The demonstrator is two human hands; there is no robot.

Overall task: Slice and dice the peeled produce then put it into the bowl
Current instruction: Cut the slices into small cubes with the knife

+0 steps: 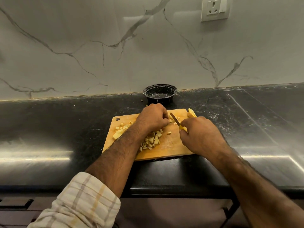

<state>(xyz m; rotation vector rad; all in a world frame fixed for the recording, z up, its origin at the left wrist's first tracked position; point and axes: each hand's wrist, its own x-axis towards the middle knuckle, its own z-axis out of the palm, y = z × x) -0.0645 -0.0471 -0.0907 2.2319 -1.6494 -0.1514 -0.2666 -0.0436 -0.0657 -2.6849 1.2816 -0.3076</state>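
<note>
Head view: left grip (pixel 153 116) clenched on produce (pixel 169 121) beside knife (pixel 176 121) in right grip (pixel 199 133), both over cutting board (pixel 171 145).

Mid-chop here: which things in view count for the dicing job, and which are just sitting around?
For the job:
- knife, gripped by the right hand
- left hand, fingers curled over pieces
- diced pieces
- uncut chunks and
- cutting board
- black bowl, behind the board

Just there:
- wall socket
- small scrap on the counter

Dim, warm indoor light. Bright glare streaks on the polished black countertop (pixel 49 155) at both sides. Wide-angle bending curves the edges; the checked sleeve (pixel 79 204) looks soft.
</note>
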